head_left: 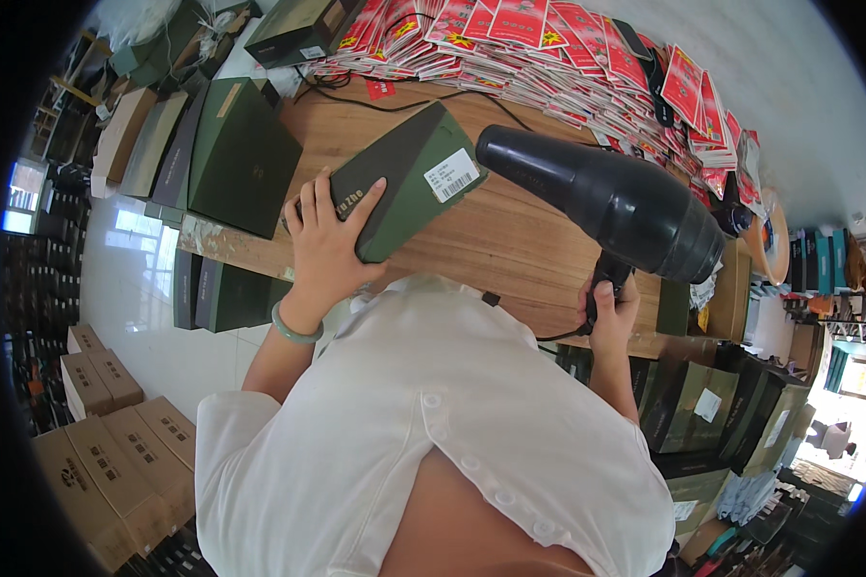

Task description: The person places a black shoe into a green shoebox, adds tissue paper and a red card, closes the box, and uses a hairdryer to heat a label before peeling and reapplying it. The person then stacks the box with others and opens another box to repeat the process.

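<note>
My left hand (329,226) lies with spread fingers over the side of a dark green shoebox (404,207), which stands tilted on the wooden table. A white barcode label (451,176) is stuck on the box's end. In my right hand (610,313) is the handle of a black hair dryer (616,197). Its nozzle points left, close to the labelled end of the box; I cannot tell whether they touch. The cord leaves the handle's lower end towards my body.
Piles of red printed cards (548,58) line the table's (491,236) far side, with a black cable in front. More green boxes (245,159) stand at the left edge. Brown cartons (115,471) are stacked on the floor, lower left. Dark boxes (693,409) fill the lower right.
</note>
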Motion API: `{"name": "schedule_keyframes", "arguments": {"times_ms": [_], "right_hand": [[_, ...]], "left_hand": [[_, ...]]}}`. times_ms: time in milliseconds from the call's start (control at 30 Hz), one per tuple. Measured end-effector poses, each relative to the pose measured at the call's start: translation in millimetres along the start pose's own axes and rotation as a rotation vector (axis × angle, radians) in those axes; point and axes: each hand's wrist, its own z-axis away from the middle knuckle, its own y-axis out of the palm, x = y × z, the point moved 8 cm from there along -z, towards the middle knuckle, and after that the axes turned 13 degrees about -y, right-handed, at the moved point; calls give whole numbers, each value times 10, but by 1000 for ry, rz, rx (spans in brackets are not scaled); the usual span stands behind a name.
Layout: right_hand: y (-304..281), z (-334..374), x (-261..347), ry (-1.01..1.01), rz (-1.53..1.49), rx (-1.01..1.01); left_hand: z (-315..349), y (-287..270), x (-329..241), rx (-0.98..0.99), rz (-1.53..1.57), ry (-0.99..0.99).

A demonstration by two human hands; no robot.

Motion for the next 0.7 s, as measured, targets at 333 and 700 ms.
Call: {"name": "schedule_keyframes", "arguments": {"times_ms": [333,700], "right_hand": [[65,50,77,55,2,31],[19,214,166,4,228,97]], "left_hand": [[133,-8,-57,4,15,-6],[185,2,-128,-20,15,-3]]}}
